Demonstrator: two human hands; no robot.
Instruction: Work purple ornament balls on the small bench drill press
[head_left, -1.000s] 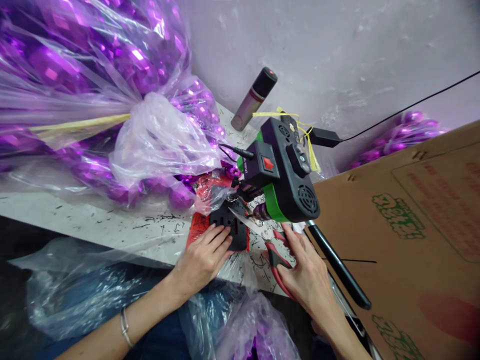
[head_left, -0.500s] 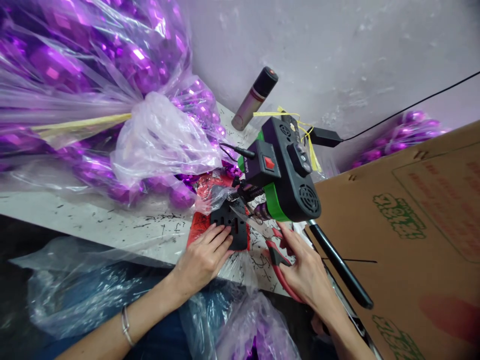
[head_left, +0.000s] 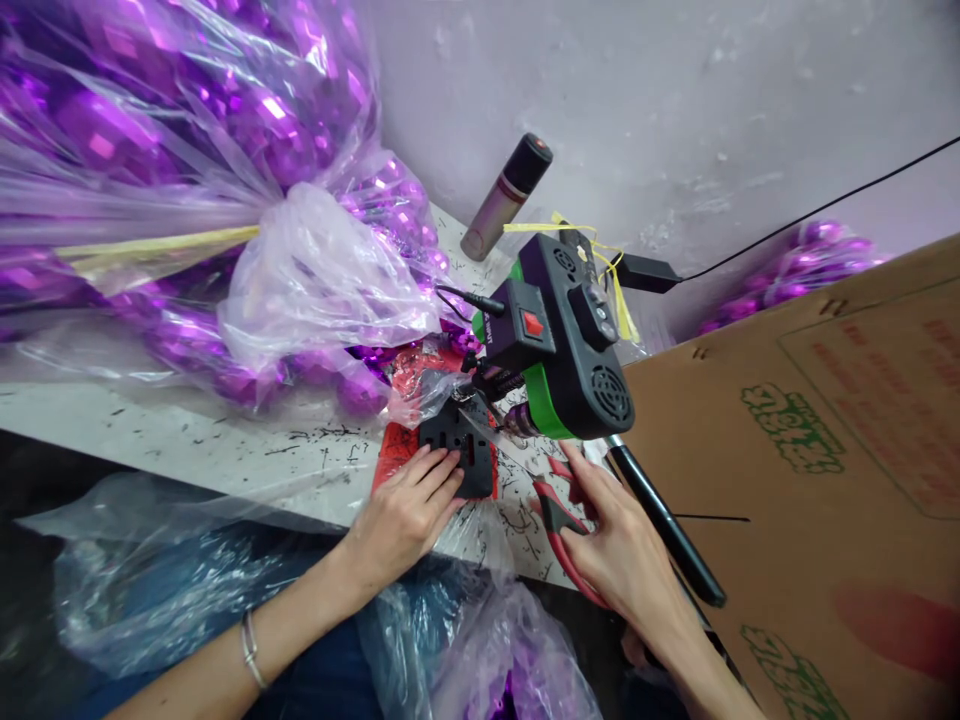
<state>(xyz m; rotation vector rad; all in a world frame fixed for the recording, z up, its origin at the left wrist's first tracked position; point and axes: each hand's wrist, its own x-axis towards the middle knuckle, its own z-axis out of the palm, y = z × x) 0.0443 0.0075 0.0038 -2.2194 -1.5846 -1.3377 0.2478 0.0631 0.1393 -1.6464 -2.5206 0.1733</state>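
Note:
My left hand [head_left: 409, 500] lies with its fingers stretched over the front left part of a black slotted plate [head_left: 474, 470], which rests on a red base [head_left: 391, 450]. Red-and-black handled scissors [head_left: 561, 520] are gripped in my right hand [head_left: 619, 530]; their blades reach left towards the plate, beneath a black and green machine [head_left: 577, 340]. The machine has a red switch and a black lever [head_left: 667, 525] at its right side. Thin clear plastic lies across the plate near the blade tips, and what is between the blades is hard to make out.
Clear bags of shiny purple balls [head_left: 255, 130] fill the left. A spray can [head_left: 506, 197] stands behind the machine. On the right is a large cardboard box [head_left: 862, 400]. Dark scraps litter the white table [head_left: 247, 450]. Clear plastic [head_left: 480, 640] hangs over the front edge.
The black lever has shifted slightly left and up. My right hand and the scissors have turned a little, while my left hand stays on the plate.

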